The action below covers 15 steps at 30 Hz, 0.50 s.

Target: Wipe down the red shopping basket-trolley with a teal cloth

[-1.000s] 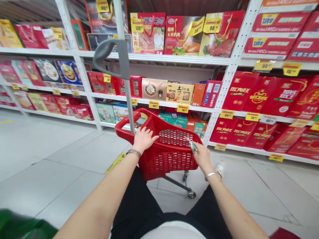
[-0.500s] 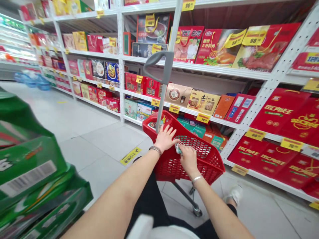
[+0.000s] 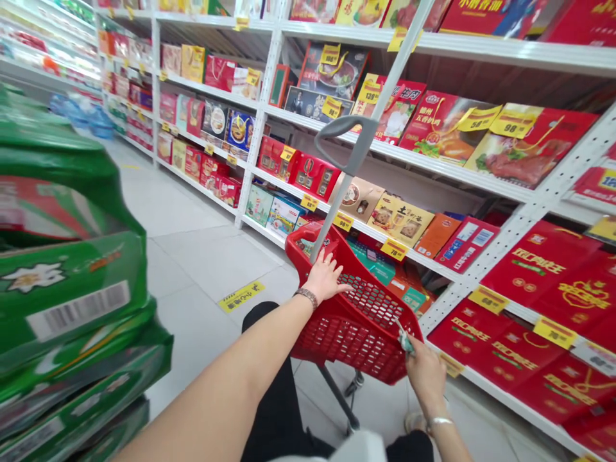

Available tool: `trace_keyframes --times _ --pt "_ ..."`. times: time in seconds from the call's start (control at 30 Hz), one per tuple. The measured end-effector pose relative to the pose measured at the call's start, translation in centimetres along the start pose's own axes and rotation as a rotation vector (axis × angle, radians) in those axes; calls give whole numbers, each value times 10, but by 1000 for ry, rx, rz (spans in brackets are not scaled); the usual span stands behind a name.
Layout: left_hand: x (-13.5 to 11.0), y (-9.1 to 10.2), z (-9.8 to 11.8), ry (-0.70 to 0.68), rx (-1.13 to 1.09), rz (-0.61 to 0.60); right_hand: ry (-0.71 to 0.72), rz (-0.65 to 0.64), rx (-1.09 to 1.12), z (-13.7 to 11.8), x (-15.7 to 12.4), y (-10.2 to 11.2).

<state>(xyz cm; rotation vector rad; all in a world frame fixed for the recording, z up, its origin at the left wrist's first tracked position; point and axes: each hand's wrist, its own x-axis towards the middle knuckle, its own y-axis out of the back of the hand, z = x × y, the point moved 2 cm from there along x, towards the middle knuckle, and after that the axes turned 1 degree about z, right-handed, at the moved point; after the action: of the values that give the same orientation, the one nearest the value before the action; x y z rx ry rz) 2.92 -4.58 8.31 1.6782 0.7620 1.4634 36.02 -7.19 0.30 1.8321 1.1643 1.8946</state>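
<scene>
A red plastic shopping cart basket [image 3: 351,340] with holes in its walls stands in front of me on wheels. My left hand [image 3: 327,277] lies on its near rim by the grey pole, fingers spread and holding nothing. At the basket's right corner, my right hand [image 3: 427,367] pinches a crumpled white and green cloth [image 3: 405,340] against the rim. A grey handle [image 3: 353,141] tops a pole that rises from the basket's left end.
White shelves [image 3: 269,112] full of boxed goods and yellow price tags run along the far side. Stacked green packages [image 3: 72,282] rise close on my left. A yellow floor sticker [image 3: 241,296] lies on the tiles.
My right hand has slid with the cloth from the basket's near middle to its right corner. The left hand stays spread on the rim. The view has tilted.
</scene>
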Motion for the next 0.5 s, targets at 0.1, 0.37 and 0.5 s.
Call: trace_keyframes --times 0.1,0.37,0.5 --pt "1 -1 1 8 -7 9 46 0 61 -29 22 0" --pt "0 -5 0 11 -17 26 211 -68 168 -150 63 -29" --pt "0 -8 1 12 -15 32 226 -64 146 -153 49 -31"
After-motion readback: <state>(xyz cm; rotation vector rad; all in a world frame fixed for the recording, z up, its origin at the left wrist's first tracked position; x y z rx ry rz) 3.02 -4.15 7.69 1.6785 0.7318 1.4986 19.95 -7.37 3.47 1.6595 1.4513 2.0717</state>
